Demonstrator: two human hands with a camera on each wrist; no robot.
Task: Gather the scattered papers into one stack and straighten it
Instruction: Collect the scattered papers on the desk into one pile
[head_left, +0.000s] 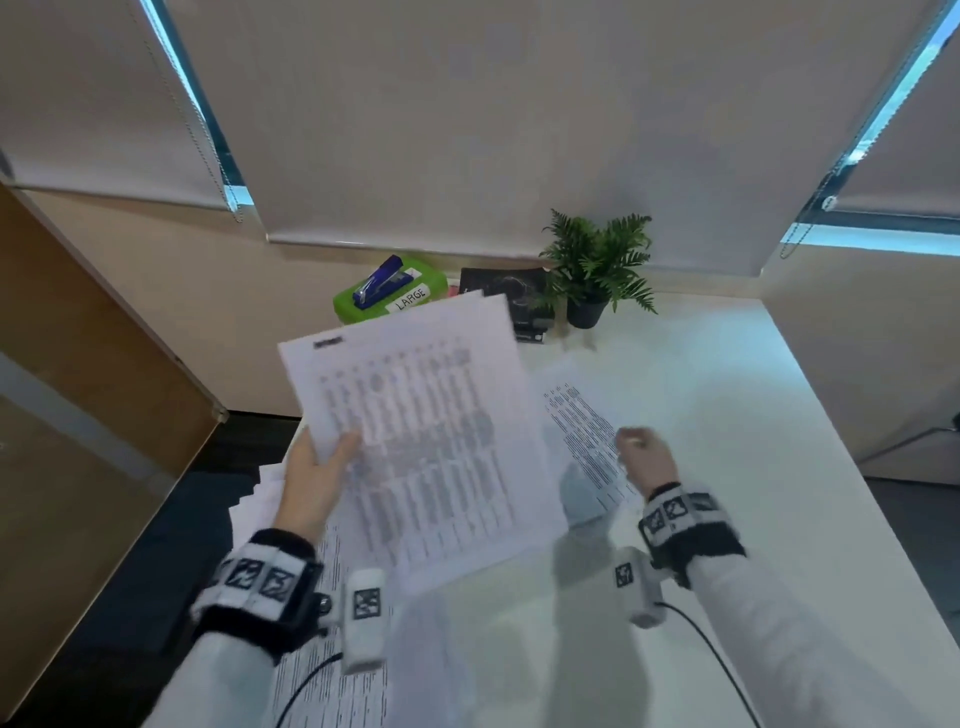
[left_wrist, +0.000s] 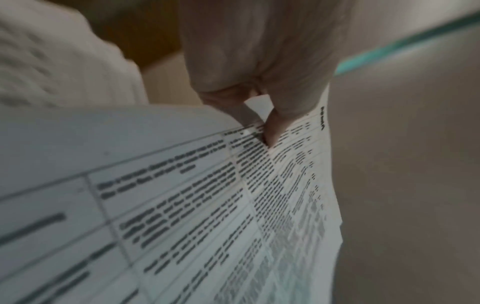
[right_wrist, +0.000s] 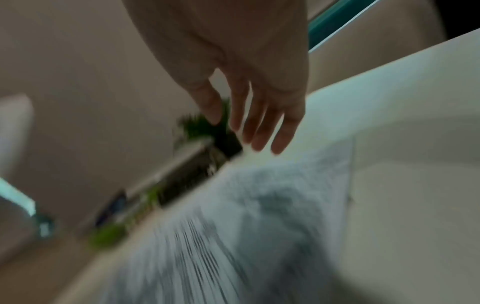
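Note:
My left hand (head_left: 322, 467) holds a bundle of printed sheets (head_left: 426, 436) lifted off the white desk, thumb on top near their left edge. The left wrist view shows the thumb and a finger (left_wrist: 270, 131) pinching these table-printed pages (left_wrist: 182, 205). One more printed sheet (head_left: 587, 431) lies flat on the desk to the right. My right hand (head_left: 644, 452) hovers over that sheet with nothing in it; in the right wrist view its fingers (right_wrist: 259, 127) hang straight and relaxed above the blurred page (right_wrist: 259, 205). More papers (head_left: 260, 499) lie under my left wrist at the desk's left edge.
At the back of the desk (head_left: 753, 467) stand a green box (head_left: 389, 291) labelled LARGE with a blue stapler (head_left: 382, 280) on it, a black box (head_left: 506, 291) and a potted fern (head_left: 597, 265). Roller blinds cover the windows behind.

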